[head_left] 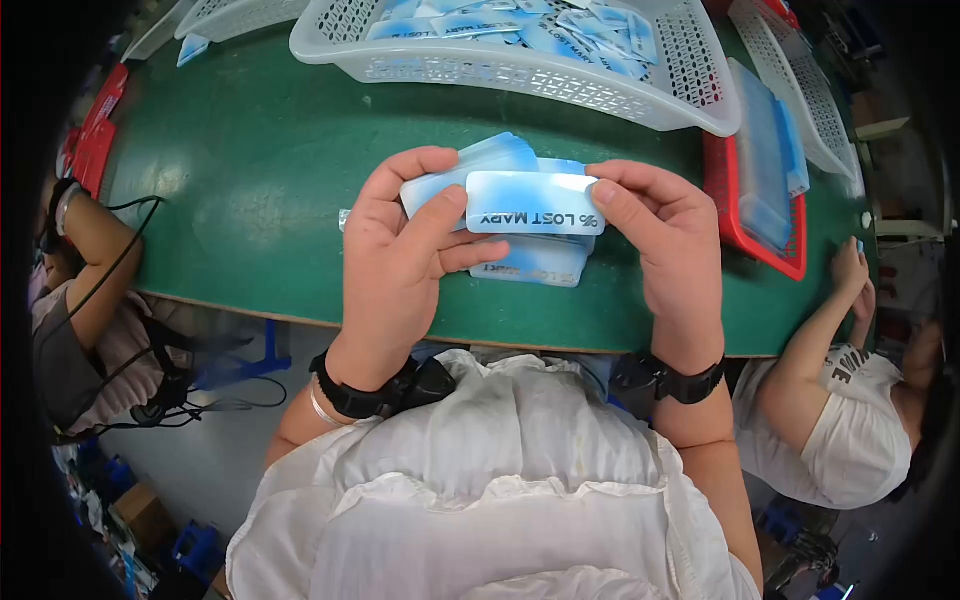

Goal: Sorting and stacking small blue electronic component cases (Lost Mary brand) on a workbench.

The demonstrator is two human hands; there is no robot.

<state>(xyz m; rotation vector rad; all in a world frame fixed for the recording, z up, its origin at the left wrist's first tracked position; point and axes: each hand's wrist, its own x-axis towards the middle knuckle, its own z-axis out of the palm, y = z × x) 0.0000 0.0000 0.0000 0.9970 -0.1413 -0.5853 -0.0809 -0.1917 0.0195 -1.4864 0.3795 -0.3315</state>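
Over the table in front of me, my left hand (390,245) is closed around a few thin blue-and-white panels (500,153), fanned between thumb and fingers. A rounded rectangular blue-and-white panel (535,190) with dark lettering lies in front of them. My right hand (672,235) pinches its right end between thumb and forefinger, and my left thumb touches its left end. More such panels (530,265) lie just below on the green tabletop, partly covered by the raised one and my left fingers.
A white perforated basket (520,75) full of similar panels stands at the far side of the green table (230,200). At right are a red tray (780,235) with clear plastic sheets and another white basket (800,90). People sit on both sides; a black cable (135,255) hangs at left.
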